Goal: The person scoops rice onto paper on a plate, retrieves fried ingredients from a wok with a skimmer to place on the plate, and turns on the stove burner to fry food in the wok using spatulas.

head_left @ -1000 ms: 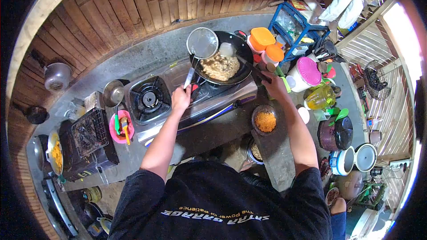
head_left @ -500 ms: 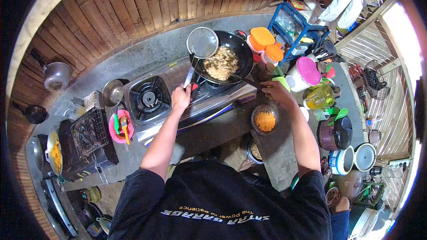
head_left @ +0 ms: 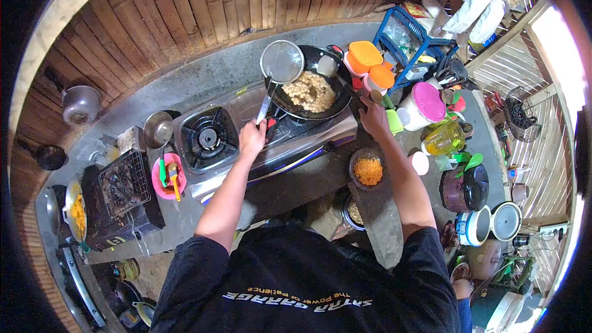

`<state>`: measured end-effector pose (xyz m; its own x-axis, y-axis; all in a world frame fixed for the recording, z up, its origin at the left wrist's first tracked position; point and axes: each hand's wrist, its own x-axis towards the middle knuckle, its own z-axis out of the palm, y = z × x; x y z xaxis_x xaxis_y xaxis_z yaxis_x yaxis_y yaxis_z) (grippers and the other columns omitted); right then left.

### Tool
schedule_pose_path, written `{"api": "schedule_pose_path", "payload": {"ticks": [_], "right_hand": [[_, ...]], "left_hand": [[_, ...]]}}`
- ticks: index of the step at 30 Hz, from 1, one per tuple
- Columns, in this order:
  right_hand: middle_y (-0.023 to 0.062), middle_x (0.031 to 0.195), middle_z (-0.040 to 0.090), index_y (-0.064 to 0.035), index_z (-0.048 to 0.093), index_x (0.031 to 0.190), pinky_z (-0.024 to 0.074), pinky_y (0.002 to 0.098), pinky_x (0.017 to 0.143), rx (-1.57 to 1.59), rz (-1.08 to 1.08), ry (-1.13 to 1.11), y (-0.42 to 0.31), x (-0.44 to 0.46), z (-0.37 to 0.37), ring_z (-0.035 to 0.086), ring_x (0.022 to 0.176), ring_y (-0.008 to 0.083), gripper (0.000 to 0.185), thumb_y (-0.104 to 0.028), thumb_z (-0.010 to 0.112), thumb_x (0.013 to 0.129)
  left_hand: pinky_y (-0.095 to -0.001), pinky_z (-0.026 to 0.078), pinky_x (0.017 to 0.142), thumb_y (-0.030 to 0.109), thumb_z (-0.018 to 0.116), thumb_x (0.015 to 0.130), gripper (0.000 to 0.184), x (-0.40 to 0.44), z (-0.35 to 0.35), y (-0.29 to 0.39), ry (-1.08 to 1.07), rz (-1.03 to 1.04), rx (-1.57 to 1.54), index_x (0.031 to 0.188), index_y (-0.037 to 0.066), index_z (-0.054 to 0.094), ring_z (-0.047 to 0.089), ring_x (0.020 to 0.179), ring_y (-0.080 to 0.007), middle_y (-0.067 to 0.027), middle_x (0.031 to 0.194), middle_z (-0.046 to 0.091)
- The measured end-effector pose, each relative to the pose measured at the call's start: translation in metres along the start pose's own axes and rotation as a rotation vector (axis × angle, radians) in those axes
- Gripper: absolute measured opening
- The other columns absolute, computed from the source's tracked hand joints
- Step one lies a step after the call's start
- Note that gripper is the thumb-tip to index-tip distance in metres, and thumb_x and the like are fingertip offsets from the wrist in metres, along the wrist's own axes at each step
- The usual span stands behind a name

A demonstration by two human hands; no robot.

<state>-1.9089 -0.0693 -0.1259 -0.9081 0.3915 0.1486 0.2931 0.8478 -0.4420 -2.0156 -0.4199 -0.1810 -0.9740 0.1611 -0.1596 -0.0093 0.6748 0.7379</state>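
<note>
My left hand (head_left: 253, 138) is closed around the handle of a round mesh strainer (head_left: 282, 61). The strainer hovers at the left rim of a black wok (head_left: 346, 97), over its edge. Pale, lumpy food pieces (head_left: 311, 92) lie in the wok, which stands on the right burner. In my right hand (head_left: 372, 115), to the right of the wok, is the handle of a spatula (head_left: 327, 66). Its blade is raised at the far side of the wok, apart from most of the food. Fingers partly hide the spatula's handle.
A bowl of orange crumbly food (head_left: 368, 171) sits below my right forearm. Orange-lidded containers (head_left: 365, 54) and a blue rack (head_left: 404, 43) stand right of the wok. The left burner (head_left: 208, 138) holds no pot. A pink bowl (head_left: 168, 176) with brushes is further left.
My right hand has moved up, bringing the spatula blade from within the food to the wok's far side. The food has shifted. My left hand and the strainer stay nearly in place.
</note>
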Motion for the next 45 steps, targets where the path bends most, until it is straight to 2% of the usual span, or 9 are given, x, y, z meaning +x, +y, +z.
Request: {"api": "schedule_pose_path", "payload": {"ticks": [4,7,10,16,19,25,28,34,45], "right_hand": [[0.0214,0.098,0.068,-0.0105,0.060,0.127,0.0528,0.0416,0.077,0.213,0.143,-0.217,0.002,0.011,0.024,0.067,0.088,0.0352,0.046,-0.020,0.067,0.083],[0.0012,0.068,0.055,-0.0117,0.061,0.127,0.0367,0.0251,0.043,0.679,0.354,-0.434,-0.015,0.003,0.011,0.045,0.051,0.0078,0.040,-0.015,0.063,0.087],[-0.0022,0.067,0.051,-0.0142,0.060,0.129,0.0266,0.0224,0.039,0.719,0.349,-0.499,-0.022,-0.007,-0.003,0.040,0.048,0.0050,0.041,-0.014,0.061,0.088],[0.0086,0.090,0.068,-0.0111,0.059,0.129,0.0500,0.0313,0.063,0.345,-0.182,-0.234,0.005,-0.015,-0.018,0.063,0.070,0.0173,0.045,-0.016,0.065,0.085],[0.0172,0.109,0.068,-0.0110,0.060,0.127,0.0503,0.0385,0.083,0.066,-0.051,-0.188,-0.014,-0.024,-0.050,0.067,0.092,0.0307,0.045,-0.017,0.067,0.083],[0.0211,0.100,0.067,-0.0122,0.064,0.120,0.0505,0.0446,0.082,-0.111,-0.056,0.014,0.004,-0.029,-0.047,0.064,0.095,0.0389,0.037,-0.017,0.062,0.084],[0.0207,0.089,0.067,-0.0080,0.063,0.120,0.0515,0.0430,0.074,-0.044,-0.029,-0.062,0.006,-0.036,-0.052,0.066,0.082,0.0346,0.038,-0.019,0.063,0.084],[0.0020,0.074,0.061,-0.0086,0.062,0.125,0.0457,0.0280,0.056,0.375,0.312,-0.519,-0.019,-0.039,-0.071,0.055,0.063,0.0112,0.037,-0.020,0.061,0.090],[0.0173,0.095,0.069,-0.0068,0.063,0.121,0.0501,0.0405,0.075,0.179,0.010,-0.079,0.001,-0.019,-0.034,0.065,0.084,0.0311,0.038,-0.019,0.066,0.085]], "left_hand": [[-0.0425,0.053,0.075,0.041,0.049,0.095,0.041,-0.004,-0.005,0.007,-0.015,-0.017,0.021,0.104,0.005,0.067,0.070,0.070,-0.0295,-0.0140,0.067,0.068],[-0.0425,0.053,0.074,0.041,0.049,0.096,0.041,-0.008,-0.009,0.013,-0.018,-0.034,0.013,0.104,0.004,0.067,0.070,0.070,-0.0299,-0.0147,0.068,0.068],[-0.0421,0.053,0.072,0.041,0.050,0.095,0.041,-0.005,-0.005,0.007,-0.007,-0.005,0.013,0.104,0.004,0.066,0.070,0.068,-0.0293,-0.0155,0.067,0.068],[-0.0415,0.054,0.070,0.041,0.051,0.095,0.040,-0.001,-0.001,0.000,-0.004,0.000,-0.001,0.103,0.004,0.066,0.070,0.065,-0.0276,-0.0151,0.067,0.068],[-0.0422,0.053,0.073,0.040,0.050,0.096,0.039,-0.004,-0.005,0.007,-0.010,-0.008,0.011,0.103,0.006,0.067,0.070,0.067,-0.0272,-0.0138,0.067,0.068],[-0.0390,0.054,0.071,0.038,0.050,0.096,0.037,-0.003,-0.004,0.006,-0.026,-0.012,-0.031,0.103,0.006,0.067,0.070,0.061,-0.0236,-0.0133,0.068,0.068],[-0.0390,0.054,0.071,0.038,0.050,0.096,0.038,-0.005,-0.004,0.007,-0.020,-0.028,-0.057,0.103,0.005,0.067,0.070,0.062,-0.0244,-0.0131,0.067,0.068],[-0.0400,0.054,0.073,0.039,0.050,0.095,0.039,-0.006,-0.008,0.011,-0.023,-0.033,0.015,0.104,0.005,0.067,0.070,0.064,-0.0257,-0.0135,0.065,0.068],[-0.0416,0.053,0.075,0.040,0.049,0.095,0.041,-0.005,-0.008,0.011,-0.007,-0.003,0.053,0.103,0.004,0.067,0.070,0.065,-0.0269,-0.0148,0.066,0.068]]}}
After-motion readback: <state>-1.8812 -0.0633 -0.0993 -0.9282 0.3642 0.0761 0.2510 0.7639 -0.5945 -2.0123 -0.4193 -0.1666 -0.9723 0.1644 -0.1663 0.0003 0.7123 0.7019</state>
